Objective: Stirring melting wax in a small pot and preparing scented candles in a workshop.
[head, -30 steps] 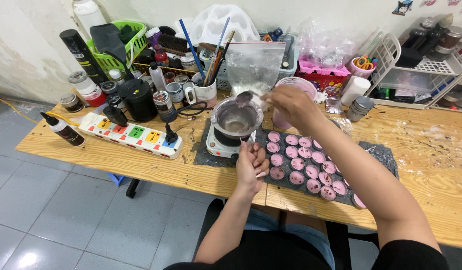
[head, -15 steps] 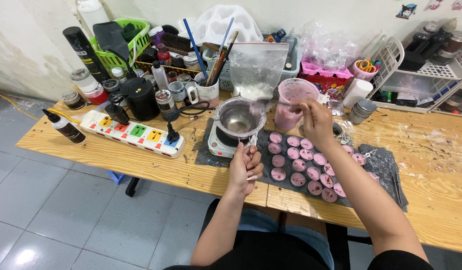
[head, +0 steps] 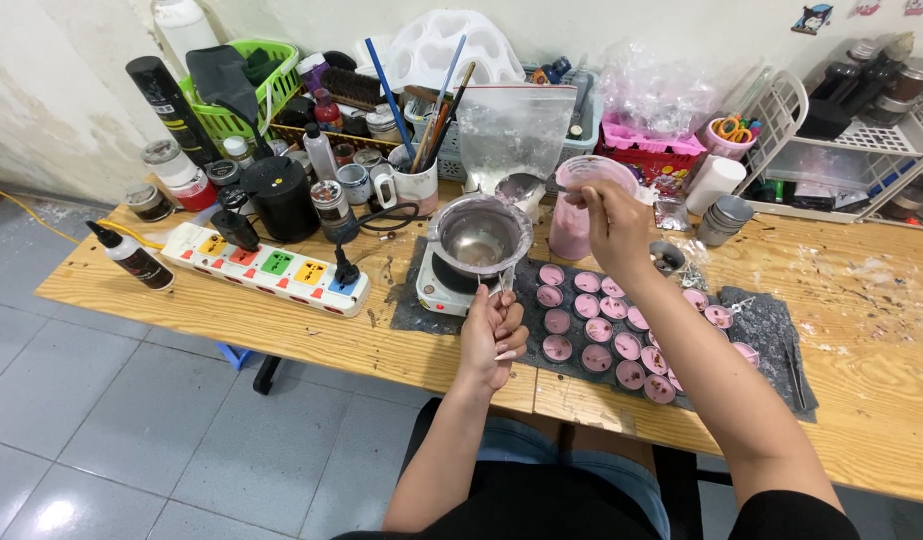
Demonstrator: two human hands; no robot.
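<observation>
Far out to the left of the left hand, a white power strip (head: 272,268) with coloured sockets lies on the wooden table (head: 282,325), a black jug (head: 280,197) and a crowd of jars behind it. Now the left hand (head: 494,338): it is curled tight around the handle of the small metal pot (head: 480,236), holding it steady on the little white hot plate (head: 444,290) just ahead of the knuckles. To its right, rows of small pink-filled moulds (head: 607,325) sit on a dark mat (head: 762,330), right between the two forearms. The right hand (head: 614,222) is up beyond them, fingers pinched on a spoon (head: 530,186) that reaches toward the clear plastic bag (head: 512,135) of white granules, with the pink measuring cup (head: 580,205) touching the hand's far side. It looks like the scooping step, feeding material to the melting pot. The next move likely calls for a level spoon carried left over the pot without spilling, and a firm grip on that handle.
</observation>
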